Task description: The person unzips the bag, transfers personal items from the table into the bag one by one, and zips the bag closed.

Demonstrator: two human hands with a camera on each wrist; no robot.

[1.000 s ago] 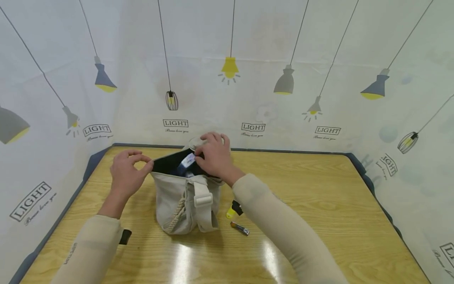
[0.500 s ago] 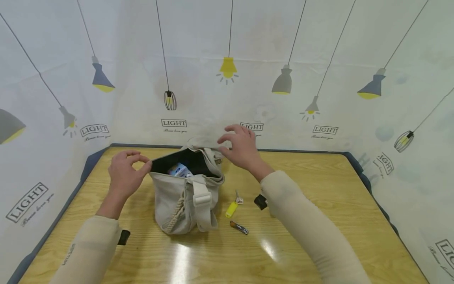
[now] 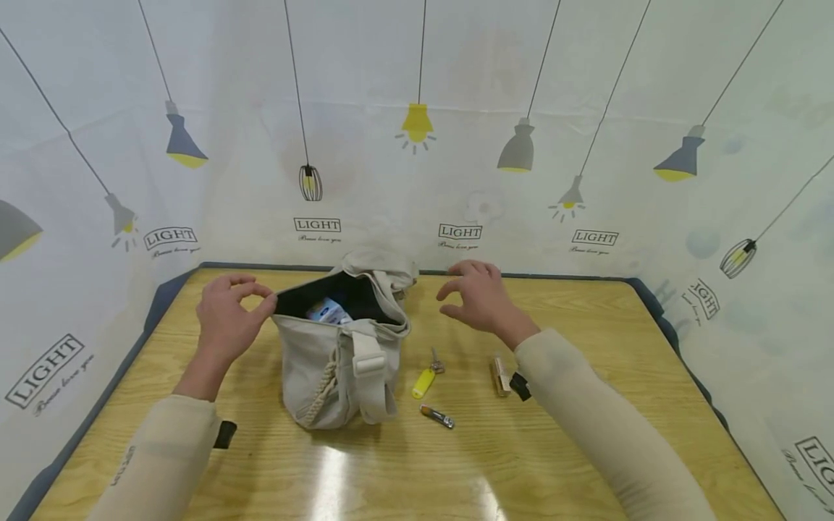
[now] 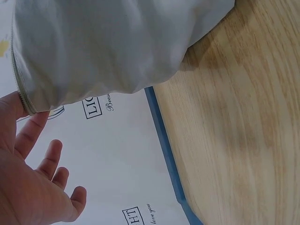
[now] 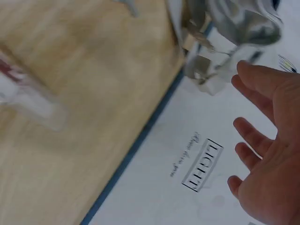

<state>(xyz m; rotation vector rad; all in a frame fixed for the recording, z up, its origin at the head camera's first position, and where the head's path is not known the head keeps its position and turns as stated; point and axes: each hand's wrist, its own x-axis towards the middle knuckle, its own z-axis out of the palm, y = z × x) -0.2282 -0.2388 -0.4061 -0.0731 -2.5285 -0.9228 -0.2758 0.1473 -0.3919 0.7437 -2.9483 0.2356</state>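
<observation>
A light-grey cloth bag stands on the table with its top gaping and its dark lining showing. My left hand pinches the left corner of its zipped rim, and in the left wrist view thumb and forefinger meet on the zipper edge. Inside the bag lies a blue-and-white packet, partly hidden by the front wall. To the right of the bag, my right hand hangs over the table, fingers loosely bent and holding nothing. In the right wrist view that hand is apart from the blurred bag.
A key with a yellow tag lies right of the bag, a nail clipper in front of it. Farther right is a small gold-and-clear tube beside the right sleeve. A patterned backdrop rises behind the wooden table.
My right hand has let go of the packet in the bag and drawn back to the right, uncovering the key and tube. The left hand keeps its pinch on the rim.
</observation>
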